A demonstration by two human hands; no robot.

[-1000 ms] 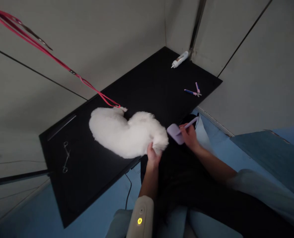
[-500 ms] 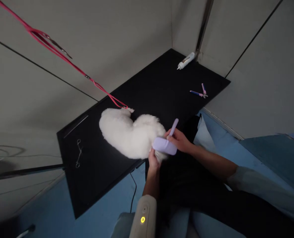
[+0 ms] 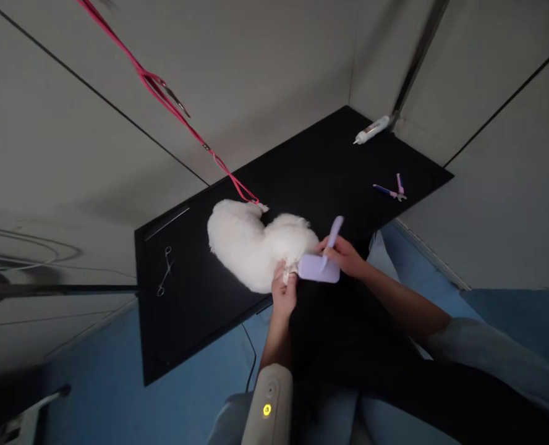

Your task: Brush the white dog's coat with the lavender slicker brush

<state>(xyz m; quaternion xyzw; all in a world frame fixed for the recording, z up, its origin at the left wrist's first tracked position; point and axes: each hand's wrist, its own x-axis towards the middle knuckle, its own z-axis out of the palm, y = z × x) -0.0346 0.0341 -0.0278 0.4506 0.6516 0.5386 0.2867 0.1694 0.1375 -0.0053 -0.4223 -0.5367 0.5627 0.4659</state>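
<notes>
The brush (image 3: 319, 267) lies against the dog's (image 3: 260, 247) rear at the table's (image 3: 302, 167) near edge, right hand (image 3: 346, 255) fingers wrapped round its handle. Left hand (image 3: 284, 290) fingers pinch fur beside it. Open black table stretches behind; clippers (image 3: 390, 190) and tube (image 3: 371, 130) sit well apart.

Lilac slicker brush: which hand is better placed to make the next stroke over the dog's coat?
Right. The right hand already grips the lilac flat-headed slicker brush by its handle, its head against the small fluffy white dog. The left hand is occupied, holding the dog's fur near the edge of the black table.
</notes>
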